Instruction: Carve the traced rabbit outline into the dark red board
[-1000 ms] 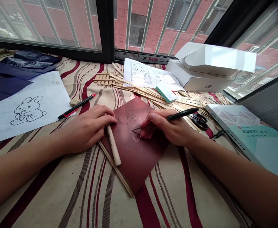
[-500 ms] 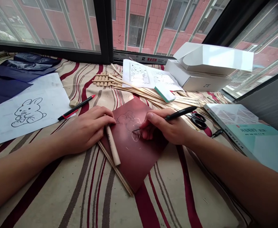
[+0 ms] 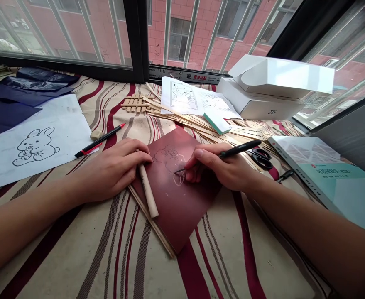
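One striped cloth (image 3: 226, 257) (barred window (image 3: 137, 37) behind)

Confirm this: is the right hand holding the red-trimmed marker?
No, the right hand holds a black-handled scratch stylus to the dark red scratchboard, while the red-trimmed marker lies beside the rabbit drawing.

Inventory, one person: left hand (image 3: 113, 170) and right hand (image 3: 222, 166), both bare and slim-fingered; right-hand nails (image 3: 199, 153) trimmed short; two forearms (image 3: 23, 232), bare to the frame edge (upper arms out of frame).
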`<act>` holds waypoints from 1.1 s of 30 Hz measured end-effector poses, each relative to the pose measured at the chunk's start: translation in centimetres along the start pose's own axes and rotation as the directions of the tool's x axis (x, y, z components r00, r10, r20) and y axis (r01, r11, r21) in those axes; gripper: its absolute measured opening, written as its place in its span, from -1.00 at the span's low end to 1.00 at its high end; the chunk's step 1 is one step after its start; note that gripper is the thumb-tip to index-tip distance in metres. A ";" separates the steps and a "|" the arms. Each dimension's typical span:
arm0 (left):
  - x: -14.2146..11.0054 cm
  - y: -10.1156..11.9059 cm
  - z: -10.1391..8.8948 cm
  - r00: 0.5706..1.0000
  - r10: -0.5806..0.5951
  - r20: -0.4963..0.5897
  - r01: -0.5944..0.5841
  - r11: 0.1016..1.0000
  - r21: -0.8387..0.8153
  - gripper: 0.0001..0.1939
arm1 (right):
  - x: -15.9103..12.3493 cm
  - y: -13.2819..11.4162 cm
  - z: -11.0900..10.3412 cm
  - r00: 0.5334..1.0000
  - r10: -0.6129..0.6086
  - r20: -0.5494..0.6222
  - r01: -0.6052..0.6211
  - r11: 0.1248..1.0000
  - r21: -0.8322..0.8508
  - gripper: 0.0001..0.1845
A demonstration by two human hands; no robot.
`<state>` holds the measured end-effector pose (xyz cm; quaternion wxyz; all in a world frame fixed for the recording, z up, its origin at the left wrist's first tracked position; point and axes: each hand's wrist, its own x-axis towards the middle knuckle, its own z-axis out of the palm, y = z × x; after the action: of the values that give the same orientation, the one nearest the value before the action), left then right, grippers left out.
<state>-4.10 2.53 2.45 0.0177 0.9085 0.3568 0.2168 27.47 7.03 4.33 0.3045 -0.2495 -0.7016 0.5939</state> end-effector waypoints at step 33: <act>-0.1 -0.2 0.0 1.000 0.000 0.007 0.000 1.000 -0.003 -0.67 | 0.2 0.2 0.3 0.999 0.020 -0.029 -0.019 1.000 0.022 -0.35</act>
<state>-4.32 2.63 2.36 0.0202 0.9093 0.3565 0.2139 27.11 6.97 4.12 0.3117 -0.2618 -0.6882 0.6005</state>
